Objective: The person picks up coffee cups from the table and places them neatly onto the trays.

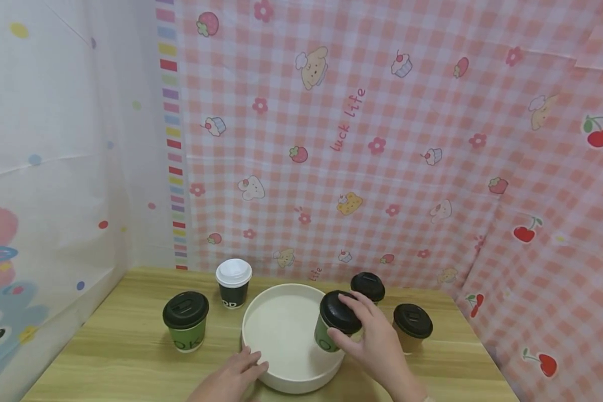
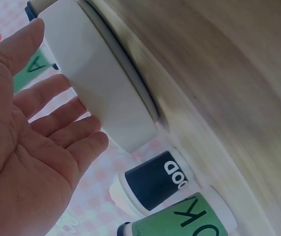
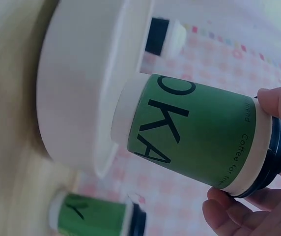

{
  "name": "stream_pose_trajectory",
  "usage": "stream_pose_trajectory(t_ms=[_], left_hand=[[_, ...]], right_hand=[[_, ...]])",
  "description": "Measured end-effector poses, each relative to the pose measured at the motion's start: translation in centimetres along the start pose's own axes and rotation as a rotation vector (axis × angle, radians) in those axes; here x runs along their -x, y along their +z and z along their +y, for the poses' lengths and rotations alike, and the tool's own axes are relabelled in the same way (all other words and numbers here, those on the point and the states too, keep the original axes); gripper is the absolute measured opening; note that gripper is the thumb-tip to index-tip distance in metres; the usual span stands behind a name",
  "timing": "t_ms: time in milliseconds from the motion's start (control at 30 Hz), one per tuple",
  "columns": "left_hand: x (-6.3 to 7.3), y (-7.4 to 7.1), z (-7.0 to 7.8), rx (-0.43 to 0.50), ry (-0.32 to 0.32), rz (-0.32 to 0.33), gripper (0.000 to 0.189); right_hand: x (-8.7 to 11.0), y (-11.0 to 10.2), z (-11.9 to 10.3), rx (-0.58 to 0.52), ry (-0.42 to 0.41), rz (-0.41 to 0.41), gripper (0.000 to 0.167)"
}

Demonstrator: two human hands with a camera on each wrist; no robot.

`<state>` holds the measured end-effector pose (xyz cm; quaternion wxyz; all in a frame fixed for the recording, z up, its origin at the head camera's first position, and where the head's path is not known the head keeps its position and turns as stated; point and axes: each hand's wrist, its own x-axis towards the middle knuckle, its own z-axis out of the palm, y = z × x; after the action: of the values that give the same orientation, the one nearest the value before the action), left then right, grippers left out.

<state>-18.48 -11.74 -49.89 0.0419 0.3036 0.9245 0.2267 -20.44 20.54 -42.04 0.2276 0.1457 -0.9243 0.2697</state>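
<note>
Holding the green cup point(image 1: 331, 326) by its black lid point(image 1: 339, 311), our right hand point(image 1: 377, 340) has it tilted over the round white tray point(image 1: 261, 365). Our left hand point(image 1: 233, 374) rests flat-fingered against the tray's rim. A lid-only pinch could pop loose (we'd judge), dropping the cup or knocking the brown cup point(image 1: 412, 329) nearby.

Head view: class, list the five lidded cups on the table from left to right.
Green cup with black lid → dark cup with white lid → green cup in the right hand → black-lidded cup at the back → brown cup with black lid.
</note>
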Motion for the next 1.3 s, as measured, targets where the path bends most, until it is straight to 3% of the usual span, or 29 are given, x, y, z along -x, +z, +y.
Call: stream_pose_trajectory(t_ms=[300, 567, 900, 1300], left_hand=[[-0.2, 0.5, 0.1, -0.029, 0.005, 0.009, 0.077], [-0.4, 2.1, -1.2, -0.081, 0.094, 0.085, 0.076], [-0.1, 0.7, 0.0, -0.007, 0.034, -0.006, 0.076], [-0.3, 0.6, -0.1, 0.019, 0.04, -0.049, 0.078]], right_hand=[[0.3, 2.8, -0.5, -0.002, 0.01, -0.104, 0.062], [0.7, 3.9, -0.4, 0.012, -0.018, -0.105, 0.061], [1.0, 4.2, -0.3, 0.013, -0.035, -0.101, 0.062], [1.2, 4.2, 0.0, 0.012, -0.015, -0.127, 0.064]])
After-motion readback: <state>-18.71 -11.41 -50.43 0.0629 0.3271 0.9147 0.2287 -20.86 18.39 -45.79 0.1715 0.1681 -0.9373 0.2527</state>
